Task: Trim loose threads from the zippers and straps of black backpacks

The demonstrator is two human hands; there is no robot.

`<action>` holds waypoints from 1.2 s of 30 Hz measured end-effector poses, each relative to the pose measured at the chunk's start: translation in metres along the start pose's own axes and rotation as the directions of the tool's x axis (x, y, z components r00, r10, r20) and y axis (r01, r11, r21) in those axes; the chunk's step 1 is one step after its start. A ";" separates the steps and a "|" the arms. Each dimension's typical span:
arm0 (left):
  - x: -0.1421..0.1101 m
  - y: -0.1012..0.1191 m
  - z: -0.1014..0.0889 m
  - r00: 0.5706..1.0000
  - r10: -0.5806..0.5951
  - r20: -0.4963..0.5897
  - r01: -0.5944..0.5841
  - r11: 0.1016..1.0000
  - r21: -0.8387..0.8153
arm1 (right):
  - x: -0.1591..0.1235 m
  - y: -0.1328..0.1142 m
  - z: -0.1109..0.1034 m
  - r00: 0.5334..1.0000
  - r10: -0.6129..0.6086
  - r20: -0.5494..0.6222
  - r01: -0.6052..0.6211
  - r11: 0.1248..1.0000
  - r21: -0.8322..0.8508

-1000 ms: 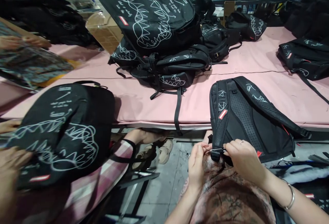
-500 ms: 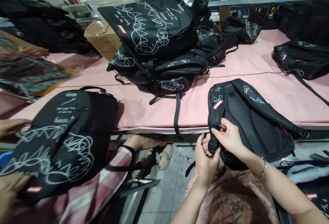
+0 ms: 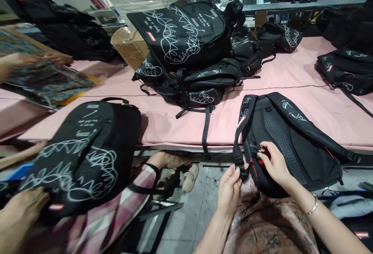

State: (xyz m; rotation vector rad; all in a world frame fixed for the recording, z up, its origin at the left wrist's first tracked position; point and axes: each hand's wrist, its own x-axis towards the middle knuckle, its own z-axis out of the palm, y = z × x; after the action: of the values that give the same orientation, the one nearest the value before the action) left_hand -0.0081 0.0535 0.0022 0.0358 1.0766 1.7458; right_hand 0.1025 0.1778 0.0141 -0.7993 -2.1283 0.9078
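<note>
A black backpack (image 3: 294, 157) leans on the pink table's edge in front of me, its padded back panel and shoulder straps towards me. My left hand (image 3: 230, 188) is closed on the lower end of its left shoulder strap (image 3: 239, 137), at the black plastic buckle (image 3: 242, 171). The strap is pulled away from the bag's side. My right hand (image 3: 274, 164) is closed over the back panel's left edge, pinching a small dark thing with a metallic glint that I cannot make out. Something red shows just under those fingers.
At left, a co-worker's hand (image 3: 25, 211) rests by another black backpack (image 3: 87, 160) with white scribbles. Stacked backpacks (image 3: 186, 40) stand mid-table on the pink cover (image 3: 169, 129). More backpacks (image 3: 346, 69) lie at right. A cardboard box (image 3: 129, 48) sits behind.
My right hand has moved right, away from the strap buckle and onto the bag's edge. My left hand keeps the strap end and has drawn it away from the bag.
</note>
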 end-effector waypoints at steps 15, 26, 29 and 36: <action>-0.003 -0.002 0.003 0.998 -0.050 0.027 0.052 0.995 -0.081 | -0.020 0.002 0.012 0.954 -0.280 0.108 0.298 0.926 -0.230; -0.007 -0.005 0.010 0.999 -0.020 0.036 0.025 0.992 -0.124 | -0.024 -0.007 0.016 0.941 -0.321 0.103 0.337 0.887 -0.314; -0.008 -0.007 0.010 0.999 -0.005 0.038 0.010 0.992 -0.123 | -0.025 -0.008 0.018 0.938 -0.330 0.102 0.345 0.886 -0.309; -0.008 -0.010 0.011 0.998 0.025 0.051 -0.021 0.998 -0.062 | -0.025 -0.007 0.016 0.947 -0.307 0.093 0.320 0.911 -0.259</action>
State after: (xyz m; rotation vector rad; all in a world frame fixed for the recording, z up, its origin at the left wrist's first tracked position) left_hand 0.0087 0.0553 0.0052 0.0554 0.9877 1.7882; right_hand 0.1032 0.1492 0.0029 -0.5417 -2.3703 0.4782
